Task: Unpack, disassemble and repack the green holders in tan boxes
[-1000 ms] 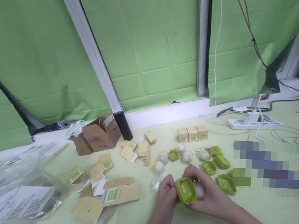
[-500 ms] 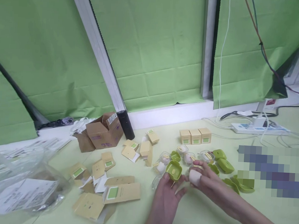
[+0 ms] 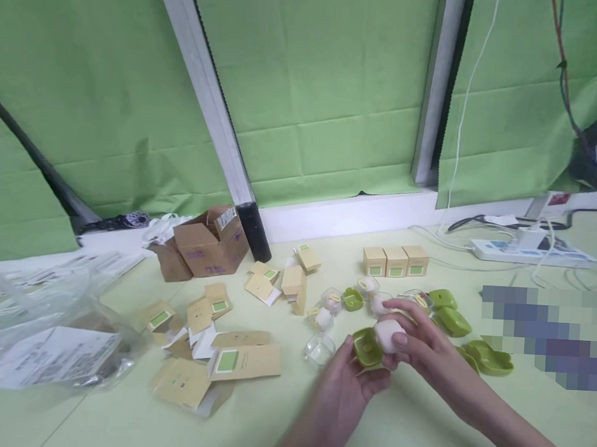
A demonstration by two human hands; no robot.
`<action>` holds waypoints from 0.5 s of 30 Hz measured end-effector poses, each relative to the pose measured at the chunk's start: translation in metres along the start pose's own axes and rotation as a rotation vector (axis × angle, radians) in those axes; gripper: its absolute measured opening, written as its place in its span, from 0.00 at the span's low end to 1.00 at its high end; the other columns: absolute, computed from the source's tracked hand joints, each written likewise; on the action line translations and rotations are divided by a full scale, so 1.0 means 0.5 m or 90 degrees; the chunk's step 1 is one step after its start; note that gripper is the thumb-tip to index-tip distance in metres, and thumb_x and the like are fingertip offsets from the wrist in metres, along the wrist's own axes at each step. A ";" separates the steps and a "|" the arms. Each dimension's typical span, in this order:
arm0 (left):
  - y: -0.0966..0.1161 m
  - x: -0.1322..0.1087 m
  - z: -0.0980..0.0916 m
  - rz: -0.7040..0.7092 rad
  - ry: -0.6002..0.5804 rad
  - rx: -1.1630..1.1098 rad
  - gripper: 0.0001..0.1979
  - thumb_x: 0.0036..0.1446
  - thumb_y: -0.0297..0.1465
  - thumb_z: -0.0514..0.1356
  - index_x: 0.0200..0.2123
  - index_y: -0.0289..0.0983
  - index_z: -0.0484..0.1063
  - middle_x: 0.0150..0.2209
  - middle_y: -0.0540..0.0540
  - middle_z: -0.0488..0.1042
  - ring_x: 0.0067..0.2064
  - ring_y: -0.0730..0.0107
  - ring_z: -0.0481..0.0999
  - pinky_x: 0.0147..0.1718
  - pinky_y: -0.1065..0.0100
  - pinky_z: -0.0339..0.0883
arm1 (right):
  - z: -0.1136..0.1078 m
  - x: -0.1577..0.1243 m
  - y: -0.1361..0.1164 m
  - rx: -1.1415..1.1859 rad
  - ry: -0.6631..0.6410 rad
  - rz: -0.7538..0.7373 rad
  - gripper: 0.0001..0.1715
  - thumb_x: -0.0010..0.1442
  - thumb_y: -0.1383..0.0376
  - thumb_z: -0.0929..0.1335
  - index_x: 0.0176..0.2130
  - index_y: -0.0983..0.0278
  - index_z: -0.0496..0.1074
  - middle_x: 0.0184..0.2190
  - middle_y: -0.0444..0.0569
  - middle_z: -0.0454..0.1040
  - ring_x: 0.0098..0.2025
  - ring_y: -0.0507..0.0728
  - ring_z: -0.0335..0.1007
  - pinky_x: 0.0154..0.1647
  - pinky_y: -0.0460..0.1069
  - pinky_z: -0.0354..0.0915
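1. Left hand (image 3: 336, 405), lower centre-right of frame: thumb and fingers closed round the green cup (image 3: 363, 351), hollow tipped up toward me.
2. Right hand (image 3: 429, 344), coming in from lower right: thumb and fingertips pinched on the white block (image 3: 387, 335).
3. Key relation: block sits at the cup's right, slightly higher in frame, overlapping its right rim from here. Touching or just above, can't tell.
4. Block is rounded and near-square, no clear long axis. It lies at the right fingertips, to their left; right hand is nearer it, left is nearer the cup. Hands close together, above the table (image 3: 417, 440).
5. Around them: clear pot (image 3: 320, 351) just up and left of the left hand. Beyond, more clear pots, some with pale blocks inside, partly behind the right fingers.
6. Green pieces (image 3: 452, 321) right of the right hand, some hollow side up; a few partly hidden by hand or blur patch.
7. Farther off: three tan boxes (image 3: 395, 263) upright in a row, upper right of the hands; opened cartons (image 3: 251, 362) strewn left of centre.
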State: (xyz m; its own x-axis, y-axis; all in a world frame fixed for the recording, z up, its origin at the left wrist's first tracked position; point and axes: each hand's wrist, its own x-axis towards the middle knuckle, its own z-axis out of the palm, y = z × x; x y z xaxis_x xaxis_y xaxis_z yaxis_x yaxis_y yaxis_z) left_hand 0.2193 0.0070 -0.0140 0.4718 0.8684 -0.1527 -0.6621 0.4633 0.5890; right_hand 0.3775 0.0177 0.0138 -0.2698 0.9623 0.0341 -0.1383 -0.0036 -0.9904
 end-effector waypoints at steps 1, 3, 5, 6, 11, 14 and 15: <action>-0.001 0.000 -0.002 -0.016 0.012 0.005 0.19 0.60 0.37 0.51 0.47 0.29 0.68 0.40 0.39 0.73 0.34 0.69 0.72 0.40 0.66 0.62 | 0.000 0.000 -0.002 -0.033 0.006 -0.004 0.21 0.55 0.53 0.67 0.48 0.54 0.64 0.37 0.46 0.72 0.34 0.55 0.69 0.38 0.52 0.67; -0.003 0.002 -0.006 -0.033 0.037 0.007 0.19 0.59 0.37 0.52 0.46 0.29 0.68 0.39 0.39 0.73 0.32 0.69 0.72 0.39 0.65 0.62 | -0.001 0.001 -0.003 -0.079 0.007 -0.012 0.19 0.54 0.53 0.67 0.45 0.55 0.67 0.38 0.48 0.72 0.38 0.57 0.69 0.40 0.53 0.67; -0.004 0.003 -0.009 -0.034 0.045 -0.006 0.18 0.59 0.37 0.52 0.45 0.29 0.69 0.36 0.40 0.74 0.32 0.69 0.72 0.39 0.65 0.62 | -0.003 0.003 0.003 -0.077 -0.017 -0.024 0.16 0.53 0.54 0.68 0.41 0.58 0.68 0.37 0.48 0.73 0.40 0.58 0.70 0.40 0.52 0.68; -0.004 0.003 -0.009 -0.032 0.045 -0.016 0.17 0.59 0.36 0.52 0.44 0.30 0.69 0.35 0.41 0.73 0.32 0.69 0.71 0.40 0.65 0.61 | -0.004 0.004 0.007 -0.072 -0.028 -0.038 0.16 0.53 0.55 0.69 0.40 0.58 0.67 0.36 0.47 0.73 0.39 0.58 0.71 0.39 0.52 0.68; -0.004 0.001 -0.005 -0.038 0.059 -0.029 0.16 0.59 0.36 0.52 0.42 0.29 0.69 0.35 0.41 0.73 0.35 0.70 0.70 0.41 0.66 0.61 | -0.006 0.001 0.023 -0.293 -0.027 -0.206 0.21 0.54 0.63 0.68 0.49 0.56 0.64 0.42 0.48 0.72 0.44 0.58 0.70 0.45 0.53 0.67; -0.009 0.001 -0.007 -0.032 0.074 0.003 0.16 0.59 0.38 0.51 0.39 0.30 0.69 0.32 0.43 0.72 0.33 0.70 0.70 0.40 0.65 0.61 | -0.005 0.001 0.026 -0.468 -0.034 -0.327 0.21 0.55 0.66 0.67 0.49 0.53 0.66 0.45 0.46 0.72 0.50 0.59 0.65 0.51 0.54 0.62; -0.012 0.002 -0.009 -0.033 0.073 0.018 0.16 0.59 0.39 0.51 0.38 0.31 0.69 0.30 0.44 0.71 0.32 0.70 0.69 0.39 0.64 0.62 | -0.004 0.001 0.026 -0.499 -0.045 -0.347 0.21 0.56 0.66 0.66 0.49 0.54 0.65 0.45 0.46 0.72 0.50 0.59 0.65 0.50 0.54 0.63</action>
State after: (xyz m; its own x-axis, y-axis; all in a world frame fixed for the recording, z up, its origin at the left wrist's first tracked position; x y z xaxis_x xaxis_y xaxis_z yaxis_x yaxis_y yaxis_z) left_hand 0.2210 0.0058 -0.0213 0.4336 0.8590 -0.2723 -0.6219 0.5039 0.5995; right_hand 0.3776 0.0187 0.0007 -0.4169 0.7596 0.4992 0.4091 0.6472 -0.6433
